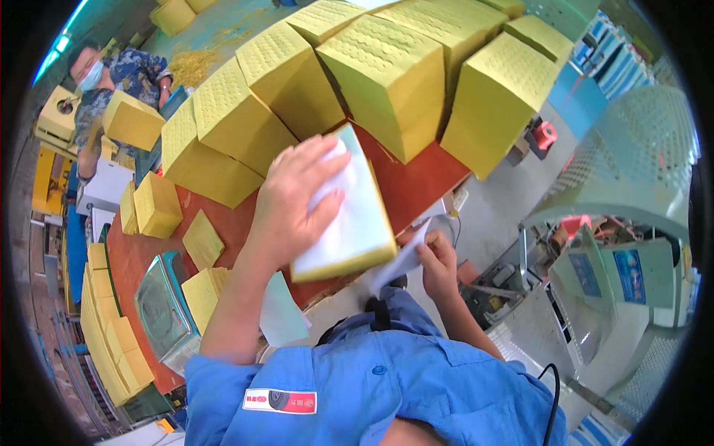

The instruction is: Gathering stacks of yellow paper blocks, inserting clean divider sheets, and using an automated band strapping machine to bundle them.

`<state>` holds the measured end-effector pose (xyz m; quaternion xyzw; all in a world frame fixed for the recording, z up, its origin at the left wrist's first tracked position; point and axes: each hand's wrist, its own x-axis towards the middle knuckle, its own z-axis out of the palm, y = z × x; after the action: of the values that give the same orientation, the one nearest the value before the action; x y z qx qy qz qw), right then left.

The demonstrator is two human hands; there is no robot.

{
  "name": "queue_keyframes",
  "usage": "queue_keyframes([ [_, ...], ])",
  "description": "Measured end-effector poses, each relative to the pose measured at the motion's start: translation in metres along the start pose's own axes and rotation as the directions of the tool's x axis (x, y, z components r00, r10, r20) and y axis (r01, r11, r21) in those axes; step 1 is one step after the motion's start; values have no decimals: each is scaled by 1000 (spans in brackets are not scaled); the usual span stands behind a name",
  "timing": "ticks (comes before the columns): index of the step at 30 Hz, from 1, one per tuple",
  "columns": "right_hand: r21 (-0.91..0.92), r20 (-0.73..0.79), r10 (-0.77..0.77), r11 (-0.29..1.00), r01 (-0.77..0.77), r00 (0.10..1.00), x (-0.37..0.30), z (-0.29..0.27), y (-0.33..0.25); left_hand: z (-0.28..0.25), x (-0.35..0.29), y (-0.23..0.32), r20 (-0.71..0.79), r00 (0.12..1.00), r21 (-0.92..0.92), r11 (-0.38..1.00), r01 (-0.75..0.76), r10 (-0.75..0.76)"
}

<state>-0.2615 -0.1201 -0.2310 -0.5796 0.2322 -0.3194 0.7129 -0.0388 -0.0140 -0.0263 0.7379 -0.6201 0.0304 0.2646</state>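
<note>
white sheet [357,223] lies on the yellow stack [349,264], below the left hand [297,197] — its fingers are spread loosely upon it, not closed. the right hand [439,264] pinches a white slip [401,262] just beside the stack, near the red table [420,186].

White-topped yellow block [357,217] at the worktop's [416,181] edge, a loose white sheet [402,262] being held just beside it
</note>
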Motion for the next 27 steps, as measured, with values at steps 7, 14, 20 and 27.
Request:
queue_keyframes([
  [7, 658, 33, 547, 618, -430, 837, -39, 23, 67, -19, -31, 17, 87, 993, -134, 989, -67, 79],
  [14, 584, -63, 551, 696, -417, 832, -34, 48, 24, -26, -38, 42, -38, 993, 266, 959, -98, 112],
  [20, 575, -163, 455, 765, -291, 875, -42, 54, 1, -34, -60, 46, -18, 947, 87, 943, 320, -320],
  [27, 851, 79, 508, 413, -324, 858, -51, 53, 22, -35, -109, -7, -91, 948, -169, 942, 288, -306],
])
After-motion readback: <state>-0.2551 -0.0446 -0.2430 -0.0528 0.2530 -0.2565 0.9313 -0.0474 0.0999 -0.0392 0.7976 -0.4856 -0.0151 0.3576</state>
